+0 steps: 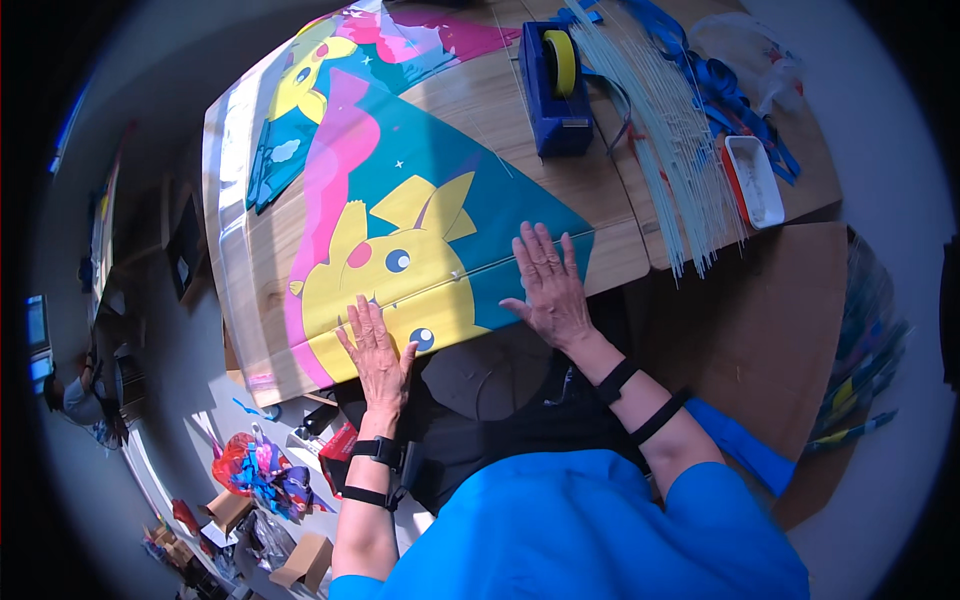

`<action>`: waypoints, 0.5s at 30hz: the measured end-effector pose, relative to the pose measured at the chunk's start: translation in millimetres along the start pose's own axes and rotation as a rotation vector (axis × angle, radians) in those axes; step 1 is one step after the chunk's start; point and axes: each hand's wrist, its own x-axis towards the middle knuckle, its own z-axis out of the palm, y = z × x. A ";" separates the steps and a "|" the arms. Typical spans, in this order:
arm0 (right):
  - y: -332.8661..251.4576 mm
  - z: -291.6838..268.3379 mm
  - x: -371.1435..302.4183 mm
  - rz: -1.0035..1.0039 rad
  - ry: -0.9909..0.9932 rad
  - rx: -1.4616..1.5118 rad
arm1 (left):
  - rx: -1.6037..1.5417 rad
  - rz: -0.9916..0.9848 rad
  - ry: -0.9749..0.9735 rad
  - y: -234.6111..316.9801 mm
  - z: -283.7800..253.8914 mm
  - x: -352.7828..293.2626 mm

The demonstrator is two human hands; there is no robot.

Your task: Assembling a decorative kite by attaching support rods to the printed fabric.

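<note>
A triangular printed kite sheet (375, 165) lies spread on the wooden table, teal with a pink wavy border and a big yellow cartoon face. My left hand (378, 362) rests on the yellow part near the front edge, palm down, fingers stretched out. Further right, my right hand (552, 292) lies flat on the teal corner with its fingers extended and thumb apart. A thin straight line crosses the sheet from one hand to the other; I cannot tell whether it is a rod or a seam. Neither hand holds anything.
Behind lies another printed sheet (300, 85), bunched up. A blue tape dispenser (566, 110) stands near a bundle of thin pale rods (665, 150), blue ribbon (735, 105) and a white tray (755, 182). A brown cardboard sheet (735, 335) is at the right; boxes (303, 562) sit lower left.
</note>
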 end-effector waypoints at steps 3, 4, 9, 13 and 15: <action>-50.0 32.1 17.5 -0.226 -0.076 0.167 | -0.067 0.072 -0.060 31.0 7.5 18.2; -50.8 34.9 18.4 -0.215 -0.104 0.155 | -0.070 0.017 -0.051 30.3 11.3 19.0; 1.0 15.0 5.1 -0.009 -0.098 0.103 | -0.076 -0.177 -0.013 -19.4 21.4 -5.0; 67.5 -12.0 -20.1 0.198 -0.028 -0.043 | -0.057 -0.279 0.042 -64.9 23.4 -23.6; 85.3 -19.3 -28.0 0.241 0.062 -0.033 | 0.002 -0.331 0.041 -80.9 19.9 -26.4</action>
